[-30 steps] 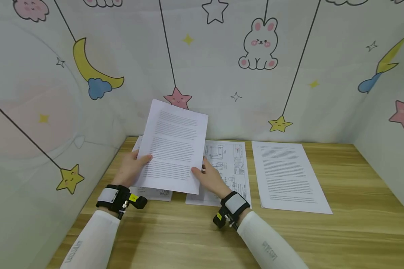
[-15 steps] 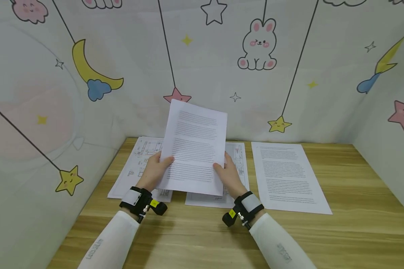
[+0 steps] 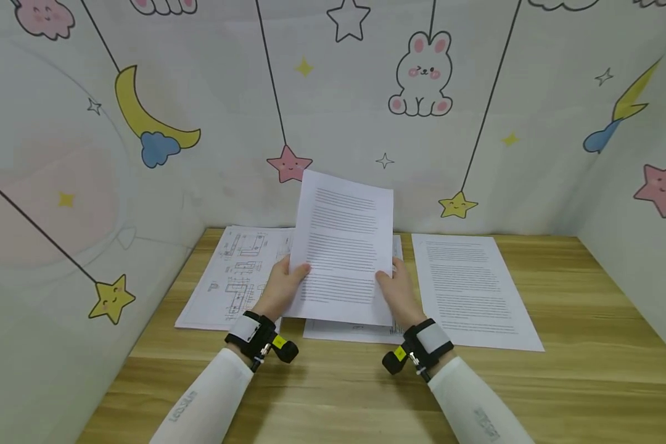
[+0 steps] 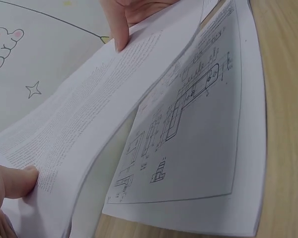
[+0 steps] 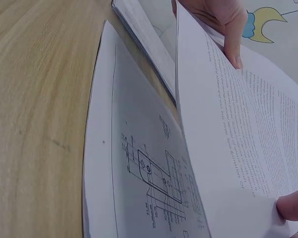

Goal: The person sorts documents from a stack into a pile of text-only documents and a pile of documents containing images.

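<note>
A stack of printed text pages (image 3: 344, 240) is held up off the table, tilted toward me. My left hand (image 3: 280, 287) pinches its left edge, thumb on the front face and fingers behind. On the opposite edge my right hand (image 3: 398, 293) grips it the same way. In the left wrist view the thumb (image 4: 20, 182) presses on the printed side, and the sheets bow between the hands. Beneath the held pages lies a drawing sheet (image 5: 139, 163), partly covered in the head view. The fingers behind the paper are mostly hidden.
More technical drawings (image 3: 222, 290) lie in a pile at the left of the wooden table (image 3: 344, 394). To the right rests another text page (image 3: 472, 290). A patterned cloth wall (image 3: 344, 123) closes off the back and sides.
Both hands have carried the text pages to the right, from over the left drawings to over the middle sheet. The left drawing pile is now more exposed.
</note>
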Motion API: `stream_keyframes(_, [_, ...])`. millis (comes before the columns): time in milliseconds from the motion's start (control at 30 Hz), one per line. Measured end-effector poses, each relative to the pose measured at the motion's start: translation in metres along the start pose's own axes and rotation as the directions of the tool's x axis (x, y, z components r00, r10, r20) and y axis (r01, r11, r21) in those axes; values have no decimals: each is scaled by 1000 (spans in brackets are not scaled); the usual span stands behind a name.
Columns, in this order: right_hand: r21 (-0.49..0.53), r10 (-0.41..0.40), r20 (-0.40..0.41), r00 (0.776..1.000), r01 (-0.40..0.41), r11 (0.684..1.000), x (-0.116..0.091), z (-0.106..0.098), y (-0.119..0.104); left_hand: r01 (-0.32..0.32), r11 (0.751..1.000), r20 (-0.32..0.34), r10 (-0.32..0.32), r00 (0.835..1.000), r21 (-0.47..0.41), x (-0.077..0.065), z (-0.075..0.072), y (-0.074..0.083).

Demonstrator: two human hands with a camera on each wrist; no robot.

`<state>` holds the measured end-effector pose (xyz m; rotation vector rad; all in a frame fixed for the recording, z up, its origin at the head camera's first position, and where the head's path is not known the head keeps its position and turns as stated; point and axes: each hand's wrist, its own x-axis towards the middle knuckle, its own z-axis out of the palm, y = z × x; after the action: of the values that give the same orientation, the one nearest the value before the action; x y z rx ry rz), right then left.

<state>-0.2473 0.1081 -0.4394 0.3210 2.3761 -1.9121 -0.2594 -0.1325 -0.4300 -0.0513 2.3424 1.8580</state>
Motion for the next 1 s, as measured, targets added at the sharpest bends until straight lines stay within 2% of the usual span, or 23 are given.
stream_keyframes(300, [-29,-61,-49,997,60,998,-7,-30,-2,-2,1000,60,2,998,2,2,25,4])
stream_keyframes(500, [-93,-77,-65,995,71,993,-10,-49,5,-55,996,112,47,993,68,1,40,4])
stream_keyframes(633, [-135,-79,-64,995,69,988,-13,-66,8,-86,990,143,69,987,115,1,51,7])
stream_keyframes(800, [-152,-78,-76,994,65,986,-16,-85,10,-103,990,201,81,976,100,0,68,12])
stream_keyframes(1000, [-193,-54,-102,993,33,981,-17,-102,13,-100,991,226,77,971,91,1,84,16])
